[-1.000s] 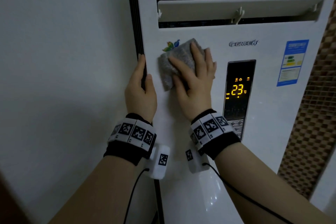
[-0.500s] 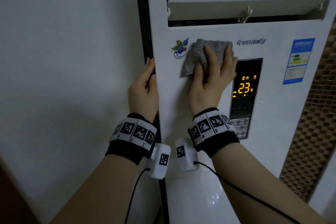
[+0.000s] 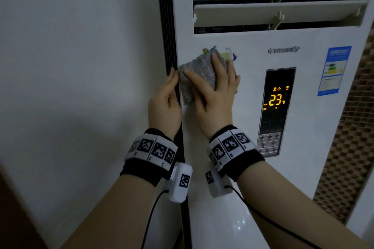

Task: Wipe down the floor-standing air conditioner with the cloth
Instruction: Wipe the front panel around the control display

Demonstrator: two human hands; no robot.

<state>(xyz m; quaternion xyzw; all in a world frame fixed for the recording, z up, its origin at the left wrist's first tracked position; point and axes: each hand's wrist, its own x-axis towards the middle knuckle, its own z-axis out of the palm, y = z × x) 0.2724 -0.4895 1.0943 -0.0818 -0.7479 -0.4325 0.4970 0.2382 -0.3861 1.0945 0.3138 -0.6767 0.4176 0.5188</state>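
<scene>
Both hands are on the floor-standing air conditioner (image 3: 249,56), which stands against a pale wall (image 3: 70,66) on its left. My right hand (image 3: 216,95) lies flat with fingers straight and spread, pressing the grey cloth (image 3: 199,73) against the white front panel. The cloth sits at the upper left of that panel, just below the louvres (image 3: 279,13), and it partly covers the coloured bird decal (image 3: 208,50); its left edge is just beside the unit's dark side strip (image 3: 168,46). My left hand (image 3: 165,105) rests against that strip at the unit's left edge, fingers straight and pointing up, holding nothing. The two hands are just beside one another. To the right of the cloth, the lit display (image 3: 278,107) reads 23. Farther right, a blue label (image 3: 334,70) is stuck to the panel. Marker bands (image 3: 228,147) with cabled white modules are on both wrists.
</scene>
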